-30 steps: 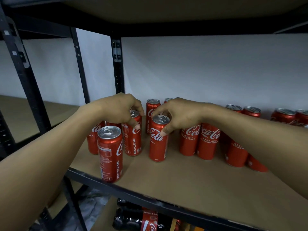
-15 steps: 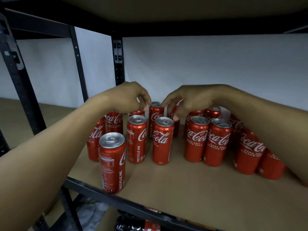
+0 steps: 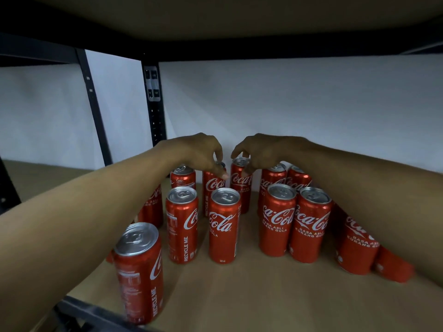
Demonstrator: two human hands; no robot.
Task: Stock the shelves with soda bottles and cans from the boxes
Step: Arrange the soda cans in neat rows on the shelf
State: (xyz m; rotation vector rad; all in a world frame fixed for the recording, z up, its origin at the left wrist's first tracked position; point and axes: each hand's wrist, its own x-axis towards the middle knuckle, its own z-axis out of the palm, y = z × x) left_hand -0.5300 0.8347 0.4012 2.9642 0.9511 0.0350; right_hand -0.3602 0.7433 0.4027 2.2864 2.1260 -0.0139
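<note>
Several slim red Coca-Cola cans stand upright on the brown shelf board (image 3: 275,295). My left hand (image 3: 199,153) reaches to the back row and grips the top of a rear can (image 3: 212,188) with curled fingers and thumb. Beside it my right hand (image 3: 261,150) pinches the rim of the neighbouring rear can (image 3: 241,185). In front of them stand two cans (image 3: 224,226) (image 3: 182,224) that I placed earlier. One can (image 3: 139,271) stands alone near the front left edge. More cans (image 3: 278,219) cluster to the right, partly hidden by my right forearm.
A black upright post (image 3: 154,101) and a slanted brace (image 3: 94,106) stand at the back left against a white wall. The shelf above (image 3: 215,17) hangs low overhead. The black front rail (image 3: 79,312) runs along the lower left. Bare board lies at front right.
Both hands let go of the two front cans and moved back to the rear row, where each now holds a can top. The camera moved closer and tilted down.
</note>
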